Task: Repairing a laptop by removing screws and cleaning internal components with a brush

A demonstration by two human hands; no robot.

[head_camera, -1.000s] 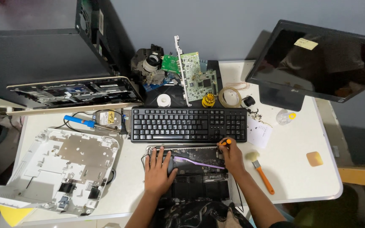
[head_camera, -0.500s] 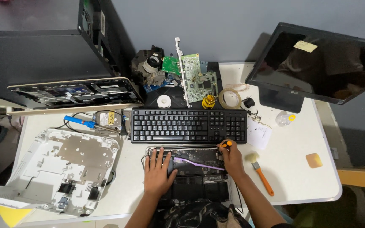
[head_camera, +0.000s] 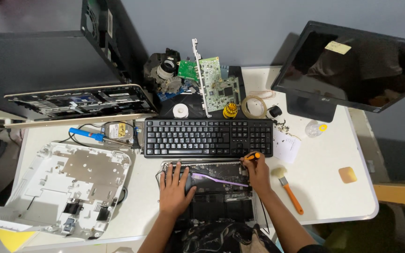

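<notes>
An opened laptop base (head_camera: 214, 187) lies at the near edge of the white counter (head_camera: 333, 187), just in front of the black keyboard (head_camera: 208, 137). The left hand (head_camera: 175, 189) rests spread flat on its left part, steadying it. The right hand (head_camera: 258, 172) pinches an orange-handled screwdriver (head_camera: 252, 157) at the upper right corner. A purple toothbrush (head_camera: 219, 179) lies across the internals. The step in hand looks like working a corner screw; that calls for keeping the tip seated and the base pressed firm. An orange-handled brush (head_camera: 289, 191) lies just right.
</notes>
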